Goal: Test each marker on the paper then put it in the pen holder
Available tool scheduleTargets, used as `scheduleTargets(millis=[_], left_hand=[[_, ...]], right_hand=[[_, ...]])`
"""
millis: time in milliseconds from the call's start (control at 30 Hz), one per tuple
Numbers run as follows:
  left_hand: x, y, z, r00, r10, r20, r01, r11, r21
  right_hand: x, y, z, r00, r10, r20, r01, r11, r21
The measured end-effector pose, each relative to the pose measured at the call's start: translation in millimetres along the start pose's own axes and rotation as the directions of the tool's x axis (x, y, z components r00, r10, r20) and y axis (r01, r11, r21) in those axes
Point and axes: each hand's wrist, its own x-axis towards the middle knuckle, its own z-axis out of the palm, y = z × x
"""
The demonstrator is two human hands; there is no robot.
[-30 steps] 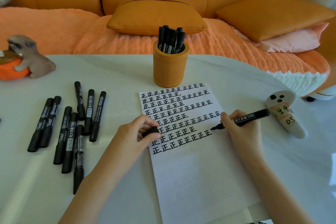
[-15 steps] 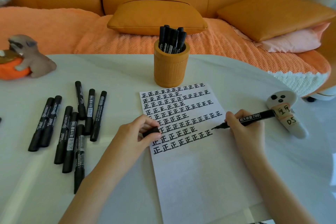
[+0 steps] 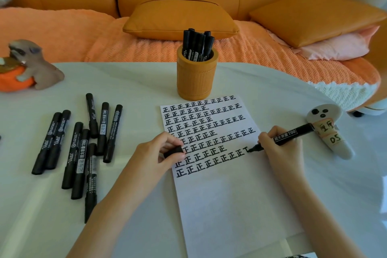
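The black marker [image 3: 291, 135] is in our right hand [image 3: 280, 153], gripped between curled fingers and thumb near the writing end, its barrel slanting up and away to the right. Its tip touches the paper [image 3: 230, 205] at the right end of the second-to-last row of characters, where a partly drawn stroke sits. Rows of the same bold character fill the top half of the paper; the lower half is bare. Our left hand [image 3: 155, 157] rests on the paper's left edge, fingers curled around the marker's black cap [image 3: 173, 151], pinching it against the thumb. Just beyond the paper's top edge stands the orange pen holder [image 3: 196, 77], upright, with several capped markers [image 3: 196, 45] standing in it. Left of the paper, a loose group of capped black markers [image 3: 79, 153] lies flat on the white table [image 3: 125, 81]. Further left of the paper, at the table's far edge, sits a grey animal figurine [image 3: 33, 65] on an orange base. Right of the paper, just past the marker's back end, lies a white ghost-shaped object [image 3: 326, 130] with a handwritten label taped on.
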Motion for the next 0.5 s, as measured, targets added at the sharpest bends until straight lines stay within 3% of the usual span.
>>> scheduleTargets(millis=[500], left_hand=[[0.9,-2.3,0.1,1.000,0.002,0.008,-0.002,1.000,-0.014]], right_hand=[[-1.7,0.8,0.5,1.000,0.006,-0.011,-0.006,1.000,0.031]])
